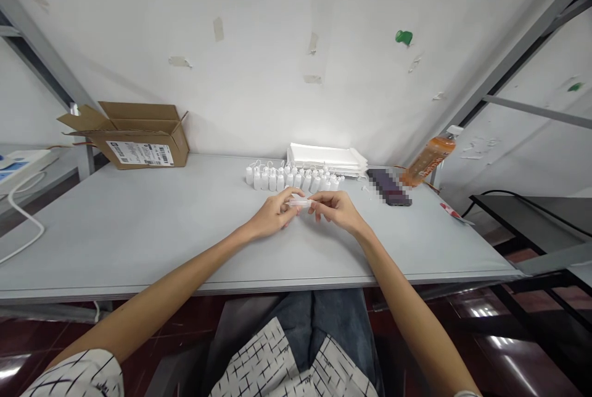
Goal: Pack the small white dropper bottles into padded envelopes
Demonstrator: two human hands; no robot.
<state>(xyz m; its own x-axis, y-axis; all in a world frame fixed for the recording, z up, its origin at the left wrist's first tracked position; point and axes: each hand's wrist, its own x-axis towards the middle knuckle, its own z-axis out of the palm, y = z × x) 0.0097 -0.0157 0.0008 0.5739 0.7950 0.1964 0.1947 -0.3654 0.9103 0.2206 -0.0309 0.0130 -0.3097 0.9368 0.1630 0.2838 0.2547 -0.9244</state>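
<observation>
Between my two hands, just above the grey table [185,218], is a small whitish translucent bottle [300,202] lying sideways. My left hand [274,214] grips its left end between thumb and fingers. At its right end, my right hand [337,207] pinches with thumb and forefinger; exactly what part is in that pinch is too small to make out. Right behind my hands stand several small white squeeze bottles [280,183] in rows, upright, many with a thin loop at the top.
A stack of white flat packs [326,156] lies behind the bottles. An opened cardboard box [143,138] stands at the back left. To the right are a blurred-out phone [389,187], an orange drink bottle [428,159] leaning over, and a red-and-white packet [456,213] near the edge.
</observation>
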